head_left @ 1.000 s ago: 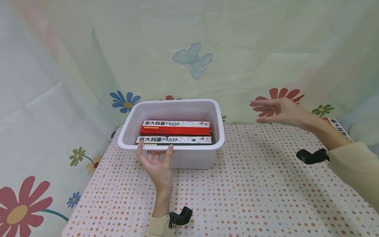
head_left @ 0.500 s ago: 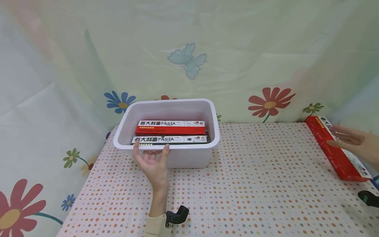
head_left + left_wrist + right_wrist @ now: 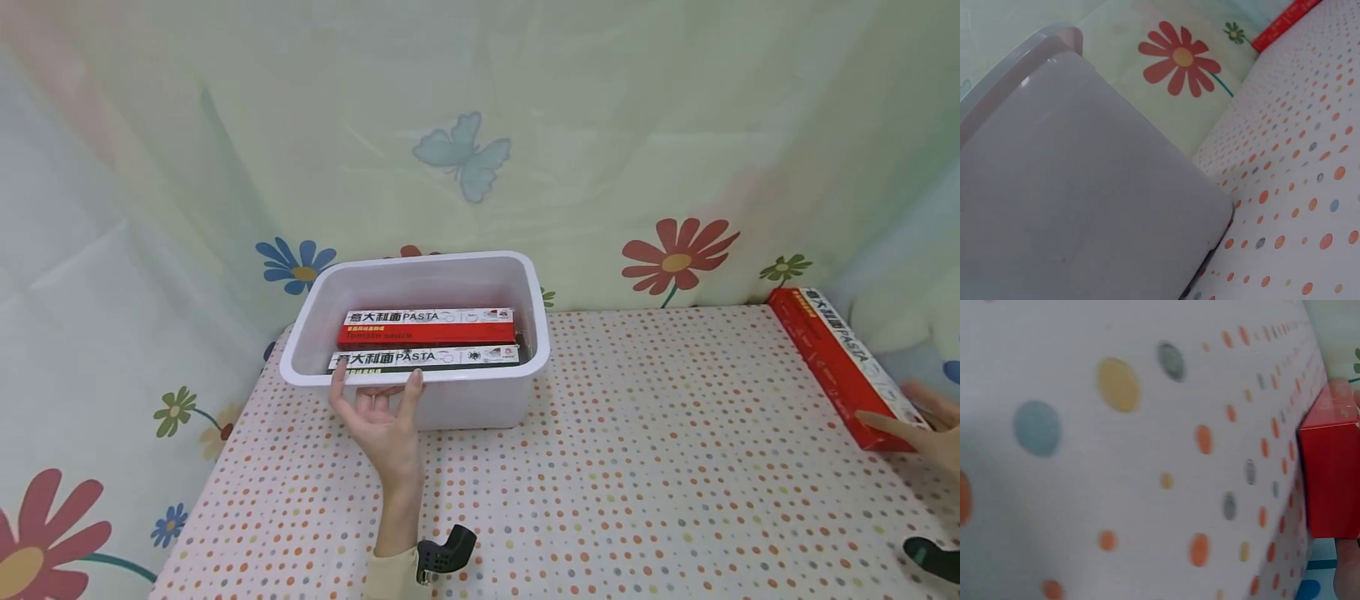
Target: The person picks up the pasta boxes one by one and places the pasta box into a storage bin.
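Observation:
A white plastic bin (image 3: 480, 404) stands on the table at centre-left. My left hand (image 3: 386, 437) grips its front rim, with one finger and the thumb reaching up over the edge; the left wrist view shows the bin's outer wall (image 3: 1085, 175). Inside lie a red tomato-sauce pasta box (image 3: 435, 335) and, before it, a white-and-dark pasta box (image 3: 427, 358). Far to the right, another red pasta box (image 3: 832, 367) lies slantwise. My right hand (image 3: 937, 437) holds its near end, thumb on the red side and fingers across; the right wrist view shows the red end (image 3: 1335, 481).
A dotted cloth covers the table (image 3: 637, 467). Behind it hangs a pale flowered curtain (image 3: 585, 183), which also closes off the left side. The bin's back edge is close to the curtain.
My right hand has moved from the air beside the bin, right and down to the red pasta box, whose near end has shifted slightly left. My left hand keeps its grip on the rim.

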`<state>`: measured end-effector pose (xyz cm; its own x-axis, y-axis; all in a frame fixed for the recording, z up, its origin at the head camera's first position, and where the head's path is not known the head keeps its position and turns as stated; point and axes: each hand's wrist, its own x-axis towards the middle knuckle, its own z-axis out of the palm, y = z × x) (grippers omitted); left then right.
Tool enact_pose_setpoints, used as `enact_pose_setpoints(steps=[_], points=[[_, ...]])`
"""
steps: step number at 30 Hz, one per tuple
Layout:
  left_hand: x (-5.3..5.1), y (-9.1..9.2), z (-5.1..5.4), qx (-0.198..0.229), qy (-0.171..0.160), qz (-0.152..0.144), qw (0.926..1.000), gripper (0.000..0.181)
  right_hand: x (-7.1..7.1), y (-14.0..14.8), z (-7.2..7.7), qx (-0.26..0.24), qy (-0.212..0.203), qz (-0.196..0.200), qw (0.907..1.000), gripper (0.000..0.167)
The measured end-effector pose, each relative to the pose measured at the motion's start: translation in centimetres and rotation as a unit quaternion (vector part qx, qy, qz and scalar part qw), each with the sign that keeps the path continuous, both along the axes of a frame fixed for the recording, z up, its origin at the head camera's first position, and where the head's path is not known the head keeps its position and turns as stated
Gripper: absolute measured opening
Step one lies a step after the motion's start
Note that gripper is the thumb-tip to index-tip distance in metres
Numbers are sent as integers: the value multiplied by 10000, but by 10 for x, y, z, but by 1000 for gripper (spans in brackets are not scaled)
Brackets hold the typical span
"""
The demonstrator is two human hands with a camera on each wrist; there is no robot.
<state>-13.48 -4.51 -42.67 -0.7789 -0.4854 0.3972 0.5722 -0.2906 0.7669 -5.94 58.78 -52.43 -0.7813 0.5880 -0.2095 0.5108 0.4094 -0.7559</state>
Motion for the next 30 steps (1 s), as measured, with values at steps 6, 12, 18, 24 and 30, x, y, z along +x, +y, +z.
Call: enact_pose_setpoints(steps=[6, 12, 18, 24, 30], points=[[-3, 3, 2, 131, 180, -103, 9997, 97, 3, -32, 9, 330, -237, -584, 9975, 98], [-3, 5, 2, 52, 127, -182, 9997, 97, 9, -46, 3, 30, -314, -1073, 9937, 100], [-1, 5, 0, -109, 124, -133, 9998, 97, 7, -52, -5, -186, -162, -1408, 9897, 95], [0, 3, -1, -152, 163, -97, 9997, 97, 2, -59, -1, -194, -118, -1481, 9887, 83], [-1, 2, -3, -74, 156, -49, 9998, 97, -8, -78, 19, -513, -175, -1205, 9912, 85]])
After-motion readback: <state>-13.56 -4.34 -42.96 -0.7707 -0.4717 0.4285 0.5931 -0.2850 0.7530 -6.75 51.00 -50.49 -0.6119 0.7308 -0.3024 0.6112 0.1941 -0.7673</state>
